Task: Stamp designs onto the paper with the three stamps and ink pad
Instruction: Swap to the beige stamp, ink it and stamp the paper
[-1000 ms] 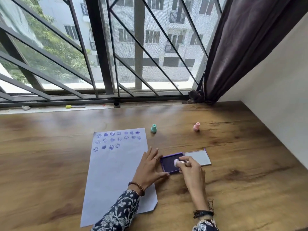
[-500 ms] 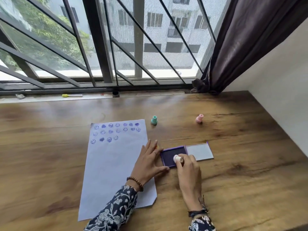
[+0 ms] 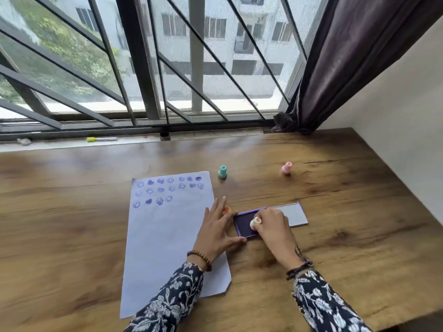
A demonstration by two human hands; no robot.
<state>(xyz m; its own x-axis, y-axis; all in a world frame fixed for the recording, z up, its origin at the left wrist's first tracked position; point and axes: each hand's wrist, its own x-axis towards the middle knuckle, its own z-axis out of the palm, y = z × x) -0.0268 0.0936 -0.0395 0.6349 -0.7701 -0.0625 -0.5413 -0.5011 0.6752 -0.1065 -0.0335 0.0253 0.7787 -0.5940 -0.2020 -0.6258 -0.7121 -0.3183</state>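
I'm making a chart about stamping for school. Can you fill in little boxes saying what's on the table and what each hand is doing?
right hand: holds white stamp on ink pad
left hand: flat, on paper's right edge beside the pad
pad lid: open, lying to the right
paper: three rows of purple faces and hearts at top, rest blank
teal stamp: upright, past the paper
pink stamp: upright, farther right

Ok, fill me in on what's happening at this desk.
A person is stamping a sheet of paper. The right hand presses a white stamp onto the open purple ink pad, while the left hand lies flat across the paper's edge beside the pad. Three rows of purple prints fill the sheet's top. A teal stamp and a pink stamp stand unused farther back.
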